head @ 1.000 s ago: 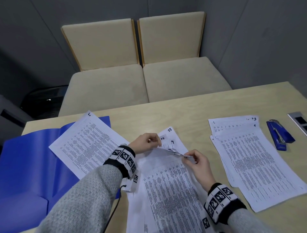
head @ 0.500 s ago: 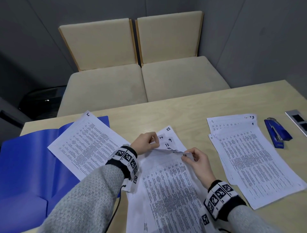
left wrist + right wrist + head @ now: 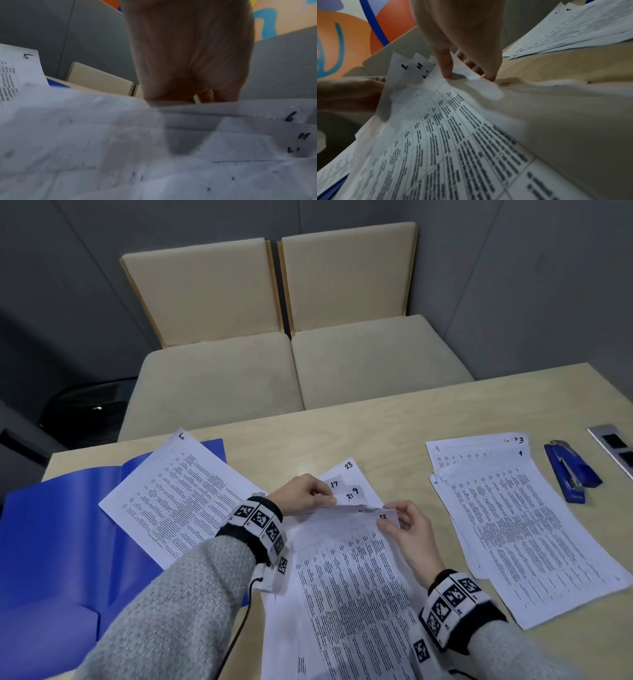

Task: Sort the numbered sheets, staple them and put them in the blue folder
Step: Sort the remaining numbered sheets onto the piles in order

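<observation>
A loose pile of numbered sheets [image 3: 346, 583] lies in front of me on the wooden table [image 3: 394, 422]. My left hand [image 3: 305, 496] pinches lifted top corners of several sheets; numbers 17, 21 and 9 show beside it. My right hand [image 3: 400, 520] pinches the top right corner of sheet 12 [image 3: 383, 517]. In the right wrist view the thumb [image 3: 445, 65] presses on that corner. Sheet 5 [image 3: 178, 494] lies partly on the open blue folder [image 3: 58, 539] at the left. A second stack [image 3: 524, 525] topped by sheet 1 lies at the right, beside the blue stapler [image 3: 570, 470].
Two beige upholstered chairs [image 3: 291, 337] stand behind the table's far edge. A metal socket panel [image 3: 615, 446] is set in the table at the far right. A black cable [image 3: 239, 628] hangs from my left wrist band.
My left hand has lifted more corners, so the numbers 21 and 9 show. My right hand has peeled sheet 12's corner slightly toward the right.
</observation>
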